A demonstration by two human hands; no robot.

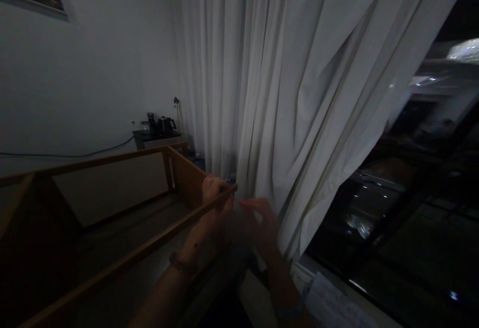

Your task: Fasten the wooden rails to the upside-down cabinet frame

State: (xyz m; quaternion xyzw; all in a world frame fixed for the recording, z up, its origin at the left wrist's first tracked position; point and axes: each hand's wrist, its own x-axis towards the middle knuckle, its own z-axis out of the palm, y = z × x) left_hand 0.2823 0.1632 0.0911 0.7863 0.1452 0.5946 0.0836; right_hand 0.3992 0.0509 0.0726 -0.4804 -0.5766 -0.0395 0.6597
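Observation:
A long wooden rail (149,245) runs from the lower left up to the middle of the view, part of a wooden frame. My left hand (214,196) is closed around the far end of this rail, with fingers behind it and the thumb below. Just right of the rail's end is my right hand (262,221), thumb and fingers drawn together in a pinch. A thin, pale thing seems to lie between the two hands, but blur and dim light hide what it is.
A white curtain (258,93) hangs behind the hands, with a dark window (392,218) to the right. A black kettle (165,124) stands on a small cabinet (157,142) at the back. An upright wooden end panel (187,174) borders the frame.

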